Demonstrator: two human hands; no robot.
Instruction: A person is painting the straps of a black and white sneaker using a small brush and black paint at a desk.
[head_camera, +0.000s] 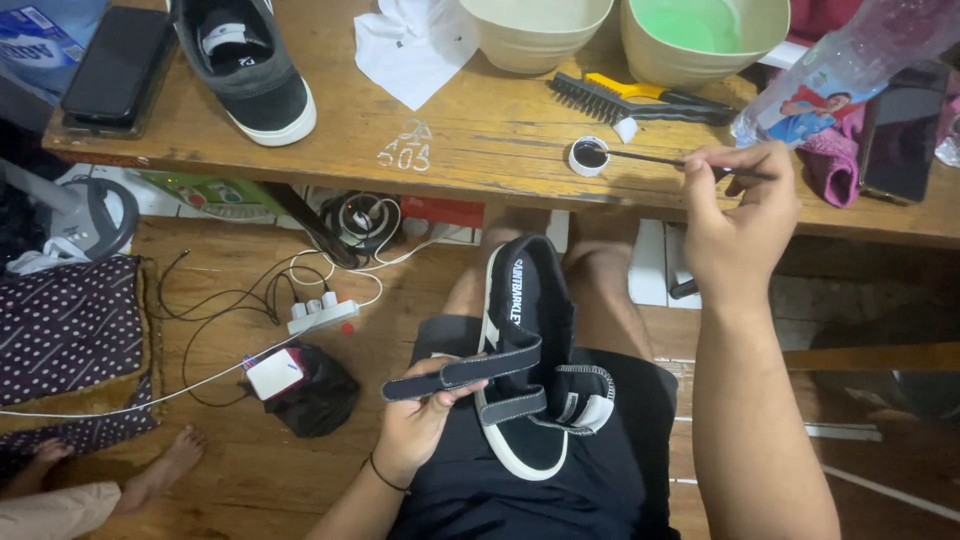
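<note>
Head view: left hand (415, 425) gripping black shoe (530, 350), right hand (735, 225) pinching thin brush (660, 160) over small cap (589, 156) beside scrub brush (640, 98).

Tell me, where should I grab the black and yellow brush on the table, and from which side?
Grab the scrub brush by its yellow and black handle, the end pointing toward the plastic bottle. Come down from above: it lies flat on the wooden table, so the handle's top is free. The black bristles sit at the other end, near the white cloth, and are poor to hold.
</note>
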